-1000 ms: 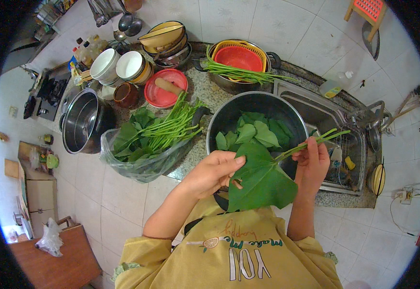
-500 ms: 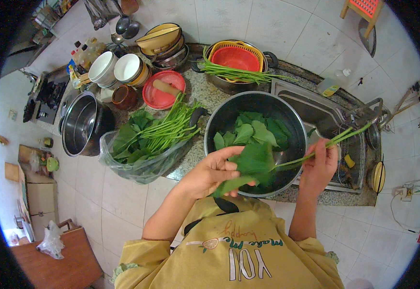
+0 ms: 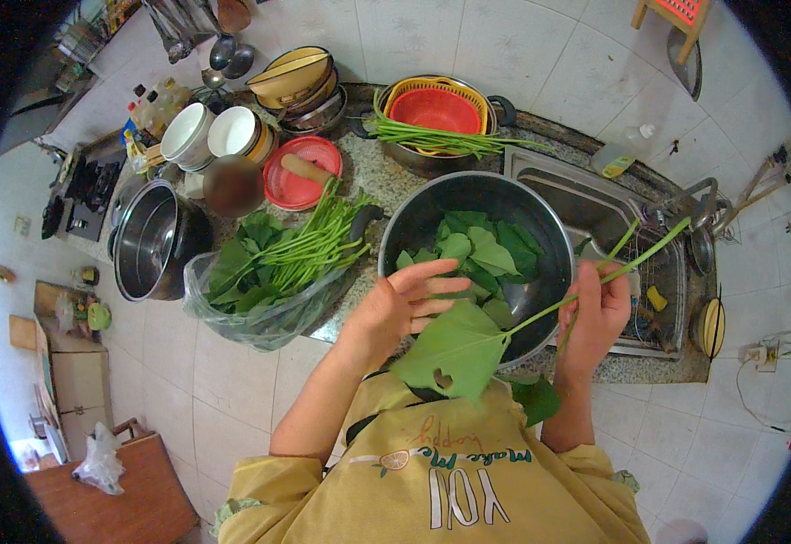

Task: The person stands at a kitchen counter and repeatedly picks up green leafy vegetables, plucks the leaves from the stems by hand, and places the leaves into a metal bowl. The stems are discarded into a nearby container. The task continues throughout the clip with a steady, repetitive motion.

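My right hand (image 3: 597, 313) grips two long green leaf stems (image 3: 654, 247) whose upper ends point out over the sink. On one stem hangs a broad green leaf (image 3: 454, 352) with a small hole in it. Lower down, a second, darker leaf (image 3: 535, 399) droops in front of my apron, by my right wrist. My left hand (image 3: 404, 308) has its fingers spread and holds nothing; it is just above the broad leaf, and I cannot tell whether they touch. Beneath my hands, a large metal basin (image 3: 393, 213) contains several loose green leaves (image 3: 490, 252).
Left of the basin is a plastic bag (image 3: 259, 331) of leafy stems (image 3: 309, 240). Bare stems (image 3: 459, 140) lie across a pot with a red basket (image 3: 439, 111). The metal sink (image 3: 540, 168) is to the right. A deep pot (image 3: 155, 240), bowls (image 3: 232, 133) and a red plastic tray (image 3: 277, 186) stand left.
My left hand has let go of the leaf and opened its fingers. The broad leaf has dropped lower and turned its paler side up; a second leaf now hangs near my right wrist.
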### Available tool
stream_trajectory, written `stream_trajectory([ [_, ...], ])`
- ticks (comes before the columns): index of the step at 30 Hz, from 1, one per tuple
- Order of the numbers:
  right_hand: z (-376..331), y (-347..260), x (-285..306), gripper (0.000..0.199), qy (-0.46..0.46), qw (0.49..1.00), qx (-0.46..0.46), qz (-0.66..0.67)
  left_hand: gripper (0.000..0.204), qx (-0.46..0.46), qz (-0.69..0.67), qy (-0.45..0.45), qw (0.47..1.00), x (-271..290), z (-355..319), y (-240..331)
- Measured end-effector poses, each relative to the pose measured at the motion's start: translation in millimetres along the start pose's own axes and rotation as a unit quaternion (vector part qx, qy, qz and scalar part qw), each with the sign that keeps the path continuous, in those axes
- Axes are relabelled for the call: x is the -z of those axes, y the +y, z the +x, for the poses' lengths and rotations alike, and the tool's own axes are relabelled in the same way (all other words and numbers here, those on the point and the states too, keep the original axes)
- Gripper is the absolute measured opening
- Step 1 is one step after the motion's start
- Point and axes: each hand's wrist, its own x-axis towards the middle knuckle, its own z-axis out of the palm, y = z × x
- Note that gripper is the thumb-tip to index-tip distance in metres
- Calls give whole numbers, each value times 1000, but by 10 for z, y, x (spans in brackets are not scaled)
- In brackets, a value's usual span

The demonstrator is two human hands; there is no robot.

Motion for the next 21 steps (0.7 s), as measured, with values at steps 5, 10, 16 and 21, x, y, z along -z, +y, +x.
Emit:
stream_trajectory([
  [5, -31, -10, -5, 12, -14, 992, 83, -93, 56, -155, 476, 39, 865, -173, -2, -8],
  [10, -126, -2, -91, 14, -62, 991, 75, -95, 23, -225, 539, 61, 809, -233, 145, -157],
  [16, -84, -23, -55, 14, -96, 992, 47, -66, 12, -144, 334, 48, 930, -213, 227, -222],
  [21, -23, 7, -2, 11, -132, 991, 28, -21, 11, -82, 180, 35, 980, -196, 246, -202],
])
